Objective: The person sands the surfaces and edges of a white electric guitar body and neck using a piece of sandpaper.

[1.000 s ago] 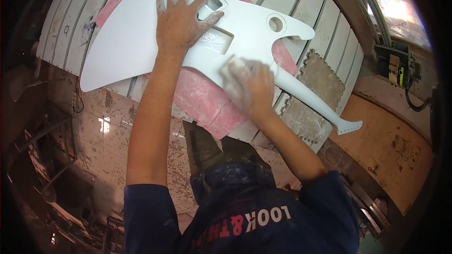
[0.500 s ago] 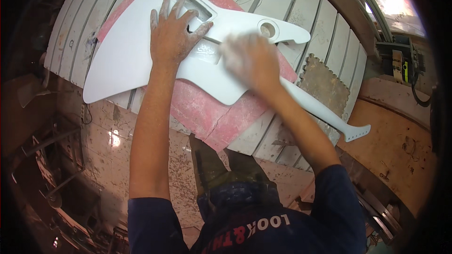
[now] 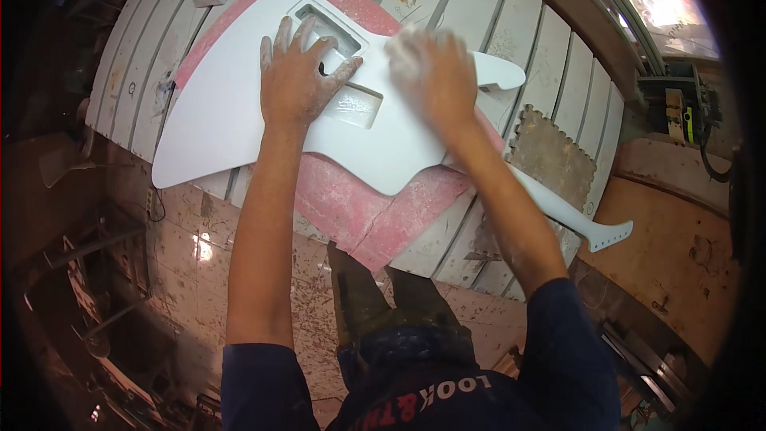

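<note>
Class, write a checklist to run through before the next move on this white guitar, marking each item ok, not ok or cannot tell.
1. White guitar lies over the pink sheet: ok.
2. Pink sheet unmarked: not ok; pale smears show.
3. Left grip spread on the guitar's body: ok.
4. Upper rectangular recess uncovered: not ok; left grip partly overlaps it.
5. Right grip holding something: cannot tell; it is blurred.

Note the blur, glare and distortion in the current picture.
Head view: right hand smeared by blur, left hand crisper; head view: glare washing out the upper right, a bright spot on the tiles; head view: slatted table edges bowed, corners black.
</note>
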Motion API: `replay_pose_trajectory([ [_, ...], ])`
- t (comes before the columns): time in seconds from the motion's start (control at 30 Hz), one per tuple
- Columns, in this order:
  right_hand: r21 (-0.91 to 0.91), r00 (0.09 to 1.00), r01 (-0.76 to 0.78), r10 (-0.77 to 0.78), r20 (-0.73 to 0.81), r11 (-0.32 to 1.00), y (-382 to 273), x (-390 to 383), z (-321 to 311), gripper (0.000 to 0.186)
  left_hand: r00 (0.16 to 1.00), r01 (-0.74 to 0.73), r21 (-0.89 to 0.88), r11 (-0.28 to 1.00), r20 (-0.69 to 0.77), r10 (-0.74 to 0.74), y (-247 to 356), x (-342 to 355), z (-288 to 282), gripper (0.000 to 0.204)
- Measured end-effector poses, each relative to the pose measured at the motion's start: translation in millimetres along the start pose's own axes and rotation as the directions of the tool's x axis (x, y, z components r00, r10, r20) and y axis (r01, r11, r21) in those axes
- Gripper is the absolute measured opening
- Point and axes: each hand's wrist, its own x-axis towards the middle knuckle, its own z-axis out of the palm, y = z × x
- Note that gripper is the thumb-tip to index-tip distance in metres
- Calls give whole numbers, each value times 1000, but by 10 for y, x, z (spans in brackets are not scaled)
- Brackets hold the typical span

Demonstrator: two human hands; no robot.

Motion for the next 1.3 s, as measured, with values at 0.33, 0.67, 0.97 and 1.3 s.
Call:
replay_pose_trajectory([
  [0.33, -25, 998, 66, -66, -7, 998, -11, 16, -9, 31, 1000, -13, -1, 1000, -15, 13, -18, 32, -10, 52],
  [0.67, -10, 990, 138, -138, 11, 990, -20, -167, 95, 38, 1000, -11, 18, 1000, -5, 11, -22, 24, -10, 53],
  [0.97, 145, 950, 239, -262, 171, 960, -437, -885, -176, 47, 999, 7, -4, 1000, -31, -7, -36, 26, -4, 56],
  [1.3, 339, 947, 260, -307, 94, 904, -615, -963, -326, 37, 999, 35, -18, 999, 33, -35, -55, 7, -46, 63],
])
